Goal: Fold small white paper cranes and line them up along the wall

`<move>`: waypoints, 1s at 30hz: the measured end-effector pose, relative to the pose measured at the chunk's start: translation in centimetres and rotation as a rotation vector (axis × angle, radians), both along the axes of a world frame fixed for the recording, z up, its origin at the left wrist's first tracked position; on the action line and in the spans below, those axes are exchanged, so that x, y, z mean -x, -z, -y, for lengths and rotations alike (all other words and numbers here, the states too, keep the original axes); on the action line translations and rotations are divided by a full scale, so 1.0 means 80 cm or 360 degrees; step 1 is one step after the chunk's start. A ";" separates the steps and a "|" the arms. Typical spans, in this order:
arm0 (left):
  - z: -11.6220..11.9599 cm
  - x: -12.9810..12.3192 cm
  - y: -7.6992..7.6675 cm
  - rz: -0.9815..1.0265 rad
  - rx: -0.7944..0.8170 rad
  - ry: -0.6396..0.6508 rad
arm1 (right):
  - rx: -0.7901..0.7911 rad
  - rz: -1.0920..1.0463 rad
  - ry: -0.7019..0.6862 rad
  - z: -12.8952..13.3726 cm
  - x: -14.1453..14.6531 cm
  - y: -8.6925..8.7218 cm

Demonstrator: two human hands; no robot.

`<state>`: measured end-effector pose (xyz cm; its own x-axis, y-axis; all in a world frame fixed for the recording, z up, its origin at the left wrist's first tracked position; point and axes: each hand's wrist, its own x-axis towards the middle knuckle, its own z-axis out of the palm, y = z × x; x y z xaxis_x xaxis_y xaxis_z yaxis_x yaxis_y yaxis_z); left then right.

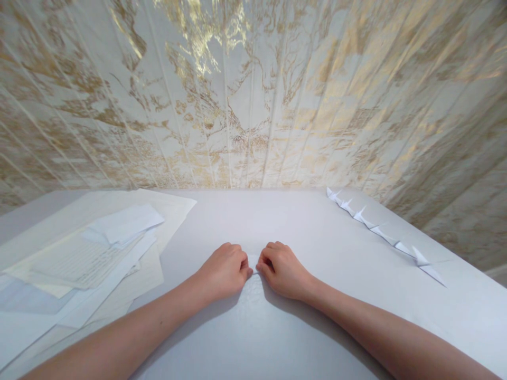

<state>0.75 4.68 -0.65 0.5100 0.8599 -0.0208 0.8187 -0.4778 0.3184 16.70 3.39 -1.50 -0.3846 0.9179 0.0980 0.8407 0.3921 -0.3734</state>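
Near the middle of the white table, a small piece of white paper (254, 264) shows between my two hands. My left hand (229, 268) is closed on its left side, thumb and fingers pinched together. On the right side my right hand (282, 269) is curled in the same way, its fingertips at the paper. Most of the paper is hidden by the fingers, and its exact shape cannot be made out.
Loose white and cream sheets (79, 261), some with writing, overlap on the left of the table (253, 216). Several folded white paper figures (359, 215) stand in a slanting row on the right. A gold-patterned curtain (237, 105) hangs behind the table.
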 end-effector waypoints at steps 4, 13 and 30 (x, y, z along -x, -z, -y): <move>0.002 -0.001 -0.001 -0.0010 -0.0022 -0.0020 | -0.0021 -0.0005 0.0006 -0.001 0.000 0.000; 0.003 -0.001 0.002 -0.0035 -0.0079 -0.0032 | -0.0087 -0.0074 0.0001 0.001 -0.001 0.004; 0.006 -0.003 0.001 -0.0075 -0.0105 -0.0016 | -0.0097 -0.0008 0.0091 0.006 0.005 0.004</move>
<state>1.00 4.19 -0.75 0.5011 0.8653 0.0126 0.8369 -0.4882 0.2475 16.30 2.89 -1.83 -0.3314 0.9305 0.1559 0.8604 0.3658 -0.3547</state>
